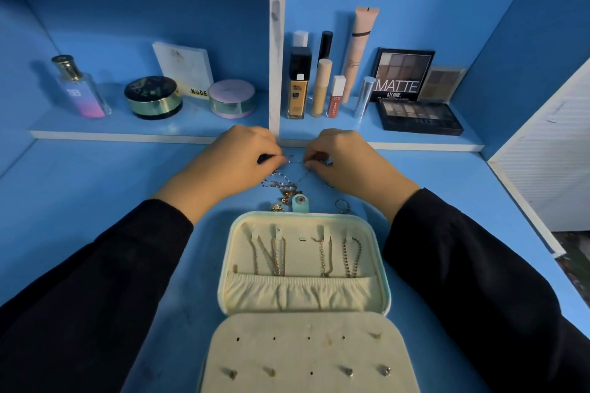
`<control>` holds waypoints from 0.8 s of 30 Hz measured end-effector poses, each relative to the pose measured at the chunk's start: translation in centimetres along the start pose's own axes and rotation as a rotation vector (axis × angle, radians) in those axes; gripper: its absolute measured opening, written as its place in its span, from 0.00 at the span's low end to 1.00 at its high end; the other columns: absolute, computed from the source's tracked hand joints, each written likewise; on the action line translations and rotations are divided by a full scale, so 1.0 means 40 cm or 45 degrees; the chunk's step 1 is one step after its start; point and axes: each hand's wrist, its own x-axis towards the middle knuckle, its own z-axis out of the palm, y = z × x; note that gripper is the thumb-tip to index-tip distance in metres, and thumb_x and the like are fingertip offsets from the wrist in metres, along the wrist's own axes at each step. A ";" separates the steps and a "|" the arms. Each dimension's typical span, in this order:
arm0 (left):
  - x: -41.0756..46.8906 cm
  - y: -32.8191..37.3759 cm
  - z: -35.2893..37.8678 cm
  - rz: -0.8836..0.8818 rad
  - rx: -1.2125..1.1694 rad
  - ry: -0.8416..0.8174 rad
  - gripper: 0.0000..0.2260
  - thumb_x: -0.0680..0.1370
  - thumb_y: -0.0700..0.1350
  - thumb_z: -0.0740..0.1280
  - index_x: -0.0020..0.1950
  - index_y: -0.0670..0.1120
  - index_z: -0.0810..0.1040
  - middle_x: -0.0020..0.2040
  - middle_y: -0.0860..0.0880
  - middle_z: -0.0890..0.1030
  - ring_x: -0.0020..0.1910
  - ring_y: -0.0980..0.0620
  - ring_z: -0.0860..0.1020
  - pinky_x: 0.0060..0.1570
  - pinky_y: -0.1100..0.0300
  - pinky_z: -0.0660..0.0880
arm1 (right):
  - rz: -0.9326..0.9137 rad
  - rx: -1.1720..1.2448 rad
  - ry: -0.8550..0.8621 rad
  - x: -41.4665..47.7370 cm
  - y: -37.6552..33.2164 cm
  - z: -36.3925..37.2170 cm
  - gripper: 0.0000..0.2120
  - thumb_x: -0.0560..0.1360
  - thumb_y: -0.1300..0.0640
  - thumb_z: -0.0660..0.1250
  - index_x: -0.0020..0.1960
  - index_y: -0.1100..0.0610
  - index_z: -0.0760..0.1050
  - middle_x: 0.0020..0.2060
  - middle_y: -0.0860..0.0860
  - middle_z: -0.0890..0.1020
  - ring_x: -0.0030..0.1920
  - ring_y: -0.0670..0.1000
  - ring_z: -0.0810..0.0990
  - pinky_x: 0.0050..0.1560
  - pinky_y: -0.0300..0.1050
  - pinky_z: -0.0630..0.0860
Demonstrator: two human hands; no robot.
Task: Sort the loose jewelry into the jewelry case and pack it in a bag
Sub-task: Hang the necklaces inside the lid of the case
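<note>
Two hands, one chain: your left hand [236, 153] pinches one end of a thin chain [295, 163] and your right hand [341, 156] pinches the other, just above the loose pile [281, 183] on the blue table [79, 185]. Looks like mid-sort, untangling or unclasping. The next move needs the chain lifted clear of the pile, then hung on the free-looking hook [302, 238] in the open jewelry case [384, 281] near you. Ring [342, 205] to the right is unsorted; no bag in view.
</note>
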 end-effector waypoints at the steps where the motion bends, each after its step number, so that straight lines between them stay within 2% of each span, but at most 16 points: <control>1: 0.004 0.000 0.001 -0.007 0.008 0.004 0.09 0.78 0.46 0.69 0.42 0.43 0.85 0.38 0.49 0.78 0.40 0.51 0.76 0.42 0.50 0.74 | 0.064 -0.003 -0.021 0.007 -0.007 -0.001 0.03 0.74 0.62 0.69 0.47 0.59 0.81 0.42 0.53 0.78 0.45 0.54 0.77 0.48 0.46 0.74; 4: 0.013 0.002 0.000 -0.033 0.002 0.013 0.06 0.76 0.45 0.71 0.44 0.44 0.85 0.38 0.50 0.78 0.40 0.50 0.75 0.42 0.52 0.74 | 0.196 -0.011 -0.082 0.019 -0.024 -0.002 0.03 0.75 0.63 0.67 0.46 0.58 0.79 0.44 0.53 0.77 0.46 0.54 0.76 0.48 0.45 0.73; 9: 0.013 0.007 0.001 -0.074 -0.059 0.018 0.03 0.75 0.44 0.73 0.46 0.46 0.86 0.39 0.53 0.77 0.39 0.54 0.74 0.43 0.55 0.74 | 0.175 -0.069 -0.148 0.015 -0.032 0.002 0.05 0.75 0.66 0.62 0.47 0.61 0.76 0.46 0.57 0.77 0.48 0.58 0.75 0.50 0.51 0.73; 10: 0.013 0.006 0.001 -0.084 -0.074 0.014 0.03 0.75 0.44 0.73 0.46 0.47 0.86 0.40 0.53 0.77 0.39 0.54 0.75 0.44 0.55 0.75 | 0.173 -0.042 -0.139 0.014 -0.033 0.000 0.05 0.75 0.66 0.61 0.47 0.61 0.75 0.46 0.57 0.76 0.48 0.58 0.75 0.49 0.50 0.72; 13: 0.011 0.007 0.002 -0.106 -0.128 -0.017 0.04 0.75 0.43 0.73 0.48 0.49 0.86 0.42 0.54 0.77 0.41 0.55 0.76 0.45 0.59 0.75 | 0.249 0.180 -0.129 0.014 -0.039 -0.020 0.06 0.77 0.66 0.60 0.45 0.57 0.71 0.41 0.51 0.75 0.44 0.53 0.73 0.39 0.38 0.67; 15: 0.008 0.014 0.000 -0.104 -0.155 -0.037 0.05 0.75 0.42 0.72 0.49 0.49 0.85 0.42 0.53 0.76 0.42 0.55 0.76 0.46 0.59 0.74 | 0.302 0.388 -0.127 0.013 -0.047 -0.036 0.09 0.79 0.65 0.60 0.43 0.55 0.71 0.37 0.46 0.76 0.41 0.50 0.74 0.37 0.34 0.68; 17: 0.008 0.019 -0.006 -0.102 -0.186 -0.040 0.04 0.75 0.41 0.72 0.48 0.48 0.85 0.41 0.53 0.78 0.41 0.54 0.77 0.46 0.58 0.75 | 0.311 0.636 -0.113 0.008 -0.057 -0.049 0.10 0.80 0.65 0.60 0.42 0.54 0.70 0.37 0.47 0.80 0.39 0.48 0.76 0.39 0.37 0.72; 19: 0.009 0.020 -0.018 -0.143 -0.290 -0.049 0.04 0.76 0.41 0.71 0.48 0.48 0.84 0.42 0.53 0.81 0.42 0.54 0.79 0.46 0.58 0.77 | 0.302 0.817 -0.100 0.001 -0.063 -0.058 0.09 0.80 0.65 0.60 0.43 0.55 0.70 0.38 0.49 0.81 0.37 0.46 0.76 0.41 0.36 0.72; 24: 0.014 0.027 -0.040 -0.241 -0.594 -0.104 0.04 0.77 0.42 0.71 0.49 0.50 0.82 0.46 0.52 0.84 0.47 0.58 0.82 0.52 0.63 0.78 | 0.305 0.937 -0.072 -0.007 -0.061 -0.079 0.04 0.80 0.63 0.62 0.48 0.60 0.74 0.38 0.49 0.81 0.40 0.48 0.76 0.45 0.47 0.72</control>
